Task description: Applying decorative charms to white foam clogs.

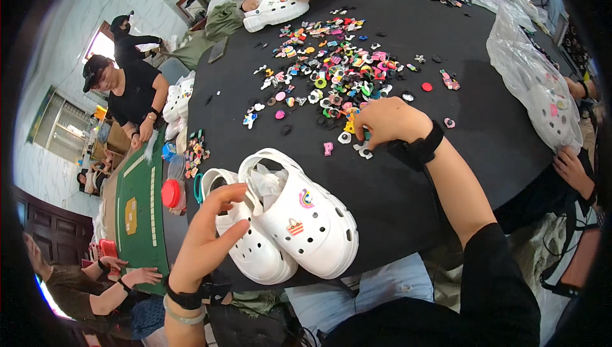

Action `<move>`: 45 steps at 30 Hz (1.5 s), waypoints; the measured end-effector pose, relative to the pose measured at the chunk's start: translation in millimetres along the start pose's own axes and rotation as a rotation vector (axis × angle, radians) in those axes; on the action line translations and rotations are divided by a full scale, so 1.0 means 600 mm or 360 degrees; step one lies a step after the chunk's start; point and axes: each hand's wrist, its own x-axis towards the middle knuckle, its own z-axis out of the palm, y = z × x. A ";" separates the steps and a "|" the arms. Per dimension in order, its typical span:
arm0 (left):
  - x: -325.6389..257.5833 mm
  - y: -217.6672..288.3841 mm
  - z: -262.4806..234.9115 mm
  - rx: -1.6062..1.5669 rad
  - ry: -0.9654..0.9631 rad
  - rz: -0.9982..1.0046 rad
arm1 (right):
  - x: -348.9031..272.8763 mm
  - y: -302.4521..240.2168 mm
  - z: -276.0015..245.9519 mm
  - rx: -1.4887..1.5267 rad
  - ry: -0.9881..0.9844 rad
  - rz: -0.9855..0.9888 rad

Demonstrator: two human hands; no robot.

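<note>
A pair of white clogs stands before me on the black table. The right clog [322, 235] has a rainbow charm [306, 198] and a striped basket-shaped charm [294, 226] on its upper; the left clog [258, 254] shows bare holes. Thumb and fingers apart, my left hand [213, 223] is open beside the left clog, overlapping it in view. My right hand [395, 122] reaches down to the near edge of a pile of colourful shoe charms [347, 70]. Its thumb and index finger are bent with a gap between them, just above a black-and-white charm [364, 151]. A pink letter charm [328, 149] lies nearby.
Across the table a person holds another white clog [277, 10]. At right, hands touch a clear plastic bag [535, 86] with a white clog inside. Left are a red-lidded jar [171, 193], more charms [196, 152] and a green table [137, 203] where others work.
</note>
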 end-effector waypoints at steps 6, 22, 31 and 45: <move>-0.071 -0.034 -0.021 -0.0259 0.0212 -0.0133 | 0.014 0.005 -0.018 0.0320 0.0165 0.0023; -0.132 -0.070 0.001 -0.0175 0.0421 -0.0093 | -0.001 -0.157 -0.031 0.1694 -0.0095 -0.0373; -0.094 -0.109 -0.017 -0.0047 0.0498 -0.0157 | -0.017 -0.234 0.008 0.1553 -0.0100 -0.0734; -0.017 -0.078 -0.010 -0.0373 -0.0391 -0.0456 | 0.006 -0.155 -0.007 0.1981 -0.0116 -0.0321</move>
